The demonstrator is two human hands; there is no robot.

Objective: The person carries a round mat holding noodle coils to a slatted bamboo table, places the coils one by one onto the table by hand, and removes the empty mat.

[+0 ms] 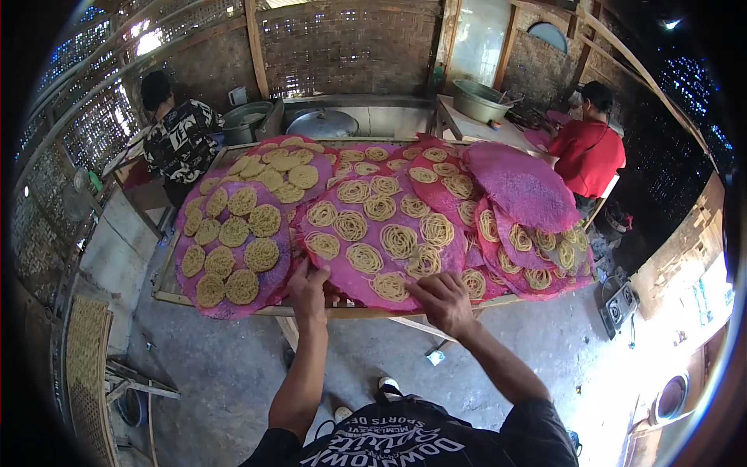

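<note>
My left hand [309,289] is closed at the front edge of a pink sheet [372,270], with its fingertips on the sheet's left front corner. My right hand [445,302] pinches the same sheet's front edge farther right, beside a coil of noodles [391,286]. Several pale yellow noodle coils lie spread over this sheet. To its left, another pink sheet [278,272] bears denser round cakes [242,286]. More pink sheets with coils lie behind and to the right, one bare purple-pink sheet [523,187] on top of them.
A wooden-framed table [167,296] carries the sheets. One person in a patterned shirt [181,142] sits back left, another in red [588,153] back right. Basins [478,103] and a lidded pot [322,124] stand behind. A gas stove [620,305] is on the right floor.
</note>
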